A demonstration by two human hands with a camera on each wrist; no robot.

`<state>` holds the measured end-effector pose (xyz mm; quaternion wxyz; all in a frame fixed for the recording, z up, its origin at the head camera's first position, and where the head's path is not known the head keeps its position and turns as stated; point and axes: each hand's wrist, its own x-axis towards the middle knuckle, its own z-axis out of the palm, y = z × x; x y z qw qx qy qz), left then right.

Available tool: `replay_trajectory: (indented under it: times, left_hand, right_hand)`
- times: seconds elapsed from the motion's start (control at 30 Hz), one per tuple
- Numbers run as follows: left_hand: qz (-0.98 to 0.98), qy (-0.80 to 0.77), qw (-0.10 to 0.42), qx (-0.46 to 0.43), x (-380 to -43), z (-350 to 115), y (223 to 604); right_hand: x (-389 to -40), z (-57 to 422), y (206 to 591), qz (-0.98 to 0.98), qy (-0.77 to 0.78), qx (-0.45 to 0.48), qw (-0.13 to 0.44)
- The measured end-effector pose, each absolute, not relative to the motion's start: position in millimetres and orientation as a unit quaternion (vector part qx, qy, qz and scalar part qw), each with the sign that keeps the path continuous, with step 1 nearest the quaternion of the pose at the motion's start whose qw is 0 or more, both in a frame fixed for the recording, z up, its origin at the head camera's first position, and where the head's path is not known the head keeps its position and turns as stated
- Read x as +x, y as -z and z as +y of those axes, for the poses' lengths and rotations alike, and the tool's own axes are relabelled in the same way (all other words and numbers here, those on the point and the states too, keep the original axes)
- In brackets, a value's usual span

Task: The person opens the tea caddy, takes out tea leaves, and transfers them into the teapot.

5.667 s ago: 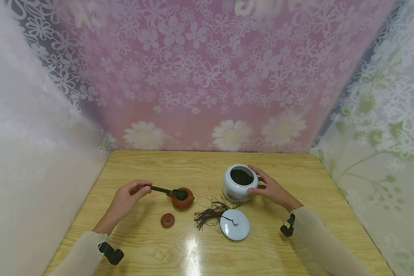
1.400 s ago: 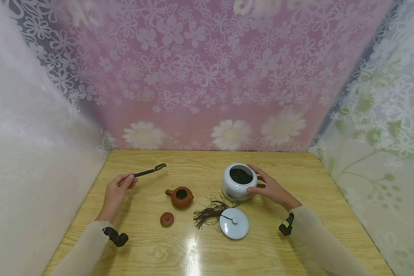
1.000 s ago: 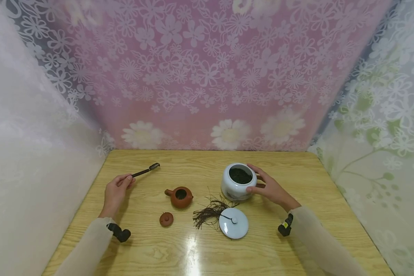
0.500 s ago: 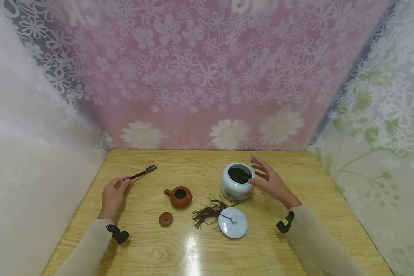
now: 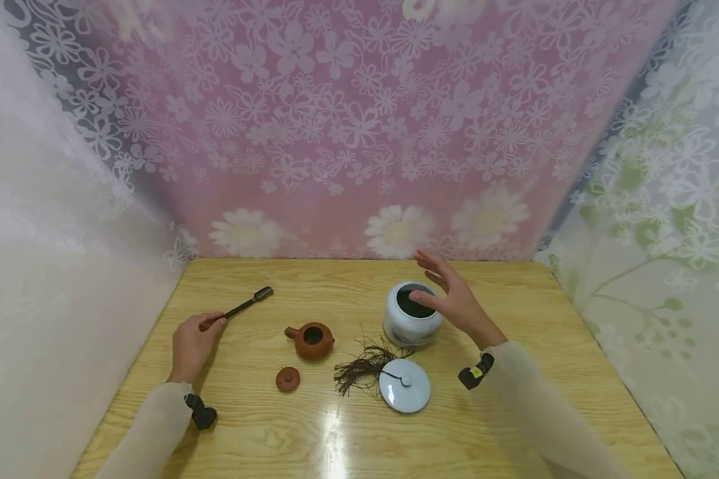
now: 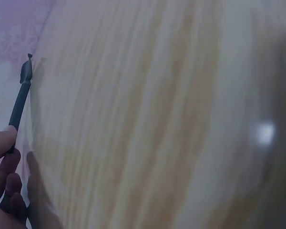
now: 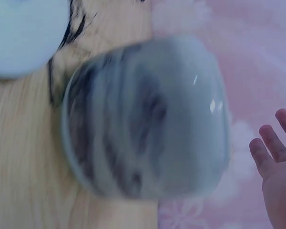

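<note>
My left hand (image 5: 193, 346) pinches the handle of a dark tea scoop (image 5: 249, 303) low over the left of the table; in the left wrist view, thumb and fingers close on the scoop's handle (image 6: 19, 109). With fingers spread, my right hand (image 5: 455, 299) is over the rim of the white tea jar (image 5: 403, 330), its thumb overlapping the mouth in the head view. Dark tea leaves lie inside. The right wrist view shows the jar's painted side (image 7: 148, 119), blurred, with the fingertips apart from it. Between the hands sits a small brown clay teapot (image 5: 319, 349), uncovered, its opening dark.
The teapot's lid (image 5: 287, 379) lies in front of it. The jar's white lid (image 5: 404, 396) rests on the table, with a dark stringy tassel (image 5: 364, 369) beside it. Patterned curtains (image 5: 359, 133) stand behind the wooden table (image 5: 263, 439) and on both sides.
Earlier the scoop was over the teapot, full of leaves; it has since moved left and down, its leaves gone. My right hand has let go of the jar's side and risen over its mouth.
</note>
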<state>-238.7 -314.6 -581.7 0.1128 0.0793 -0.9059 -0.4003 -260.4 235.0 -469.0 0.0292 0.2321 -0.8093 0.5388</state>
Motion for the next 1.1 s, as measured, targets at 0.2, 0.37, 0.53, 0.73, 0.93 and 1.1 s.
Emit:
replay_trajectory:
  times: [0.2, 0.37, 0.53, 0.73, 0.93, 1.1]
  left_hand:
    - [-0.912, 0.379, 0.149, 0.057, -236.8, -316.9, 585.9]
    - [-0.913, 0.378, 0.147, 0.056, -232.7, -316.8, 586.4]
    - [-0.91, 0.384, 0.146, 0.049, -230.5, -317.5, 584.6]
    - [-0.908, 0.394, 0.14, 0.026, -228.1, -316.4, 579.4]
    - [-0.906, 0.404, 0.125, -0.023, -222.6, -302.4, 563.7]
    - [-0.901, 0.418, 0.104, -0.058, -211.1, -288.5, 556.7]
  right_hand:
    - [-260.8, 200.4, 458.9, -0.805, -0.536, 0.252, 0.031]
    - [-261.6, 175.0, 457.1, -0.805, -0.531, 0.264, 0.021]
    - [-262.7, 151.2, 457.4, -0.808, -0.525, 0.265, 0.003]
    - [-265.5, 128.9, 462.8, -0.808, -0.526, 0.265, -0.023]
    - [-269.2, 110.9, 473.2, -0.808, -0.518, 0.276, -0.039]
    - [-271.9, 97.1, 482.0, -0.808, -0.513, 0.282, -0.057]
